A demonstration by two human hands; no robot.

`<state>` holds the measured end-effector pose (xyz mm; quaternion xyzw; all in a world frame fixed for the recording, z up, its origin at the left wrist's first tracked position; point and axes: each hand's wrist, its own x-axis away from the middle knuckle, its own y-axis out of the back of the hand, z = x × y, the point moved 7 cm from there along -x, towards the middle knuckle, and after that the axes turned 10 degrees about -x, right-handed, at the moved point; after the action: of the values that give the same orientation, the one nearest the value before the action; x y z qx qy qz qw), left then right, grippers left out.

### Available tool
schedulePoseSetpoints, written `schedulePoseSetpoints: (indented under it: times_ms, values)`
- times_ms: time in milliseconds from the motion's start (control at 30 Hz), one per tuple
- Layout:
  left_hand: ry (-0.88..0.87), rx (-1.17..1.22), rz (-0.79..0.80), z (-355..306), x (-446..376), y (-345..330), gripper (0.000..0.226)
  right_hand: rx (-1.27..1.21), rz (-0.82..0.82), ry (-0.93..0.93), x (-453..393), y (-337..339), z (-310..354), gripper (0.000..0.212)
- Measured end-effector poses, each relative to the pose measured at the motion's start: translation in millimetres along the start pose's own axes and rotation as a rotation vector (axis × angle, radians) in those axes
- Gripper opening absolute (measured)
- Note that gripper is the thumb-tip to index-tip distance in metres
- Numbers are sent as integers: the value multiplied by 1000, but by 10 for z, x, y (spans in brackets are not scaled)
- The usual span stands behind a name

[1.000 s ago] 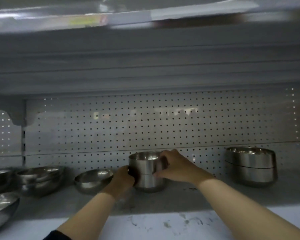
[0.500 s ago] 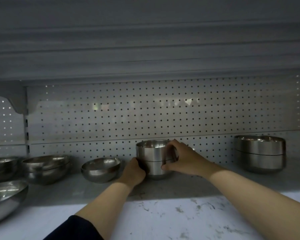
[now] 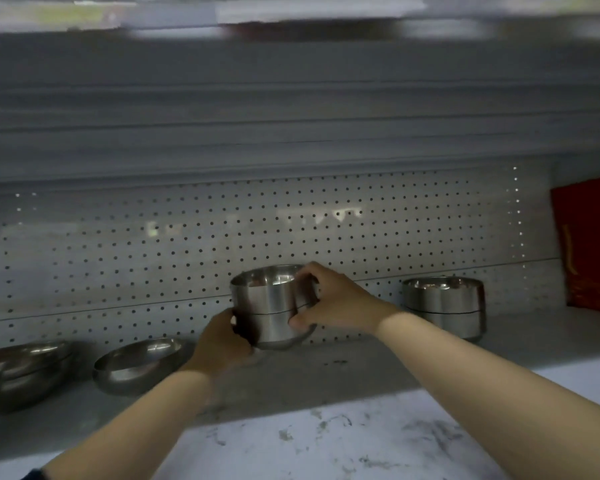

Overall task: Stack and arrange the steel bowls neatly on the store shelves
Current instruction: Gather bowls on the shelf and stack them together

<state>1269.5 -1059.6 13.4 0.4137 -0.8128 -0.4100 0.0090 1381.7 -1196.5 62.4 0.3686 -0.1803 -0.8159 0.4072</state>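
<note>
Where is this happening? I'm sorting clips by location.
Likely a shop's display shelving: a metal shelf backed by a perforated panel, steel bowls in stacks along it, and a red package at the right.

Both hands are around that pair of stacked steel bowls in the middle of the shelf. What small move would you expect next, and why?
Probably shifting the stack a little to the right. Both the left hand and right hand grip the stacked bowls, and a matching two-bowl stack stands further right on the shelf with a gap between them. Closing that gap would look neater.
</note>
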Motion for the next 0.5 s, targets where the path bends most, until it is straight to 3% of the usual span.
schedulePoseSetpoints:
  times_ms: [233,367,500]
  values:
    - [-196,132,-87,-1302,-72,-280,57,177,-125,68,397,1376,343,60]
    - [-290,137,-45,-1963,-121,-675,47,188,-211,8,625,2020,105,58]
    - [-378,5,-108,-2338,-152,-1089,37,164,-260,-58,803,2402,-343,62]
